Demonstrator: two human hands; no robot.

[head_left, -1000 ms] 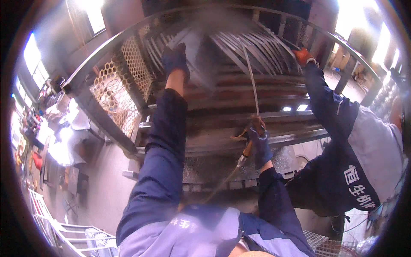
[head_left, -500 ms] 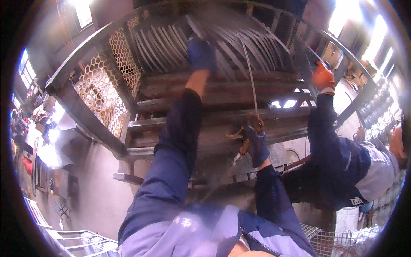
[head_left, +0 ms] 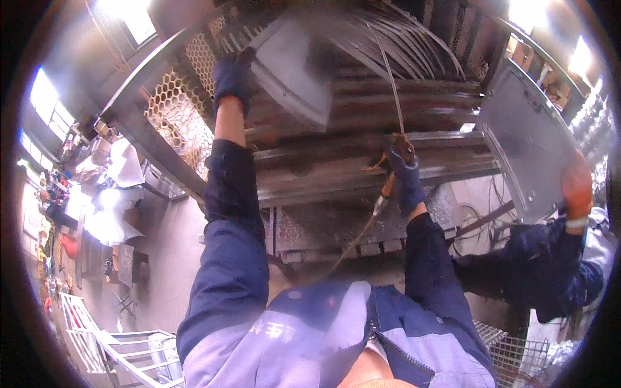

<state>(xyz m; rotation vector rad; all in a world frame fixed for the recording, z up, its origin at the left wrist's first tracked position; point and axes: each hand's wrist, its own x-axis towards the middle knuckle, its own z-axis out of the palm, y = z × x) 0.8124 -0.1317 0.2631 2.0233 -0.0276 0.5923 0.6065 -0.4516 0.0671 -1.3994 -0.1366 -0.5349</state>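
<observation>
My left hand (head_left: 231,79), in a dark blue glove, grips the left edge of a flat grey panel (head_left: 294,71). The panel stands tilted over the rack, its pale face toward me. My right hand (head_left: 406,178), gloved the same way, is closed around an air blow gun (head_left: 404,150). Its long thin nozzle (head_left: 389,71) points up and away toward several thin plates (head_left: 414,42) standing in a row at the back of the rack. From the gun's underside a hose (head_left: 362,236) runs down toward my body. The panel's far end is blurred.
A dark metal rack (head_left: 152,152) with horizontal bars and honeycomb mesh (head_left: 174,97) surrounds the work. To the right, a co-worker's orange-gloved hand (head_left: 576,187) holds another grey panel (head_left: 527,142) beside the rack. A white-barred frame (head_left: 123,352) stands lower left, a wire basket (head_left: 517,352) lower right.
My left hand has moved left, and its panel, seen nearly edge-on before, now shows its face. The blow gun has risen slightly. The co-worker's panel has come into plain view at the right.
</observation>
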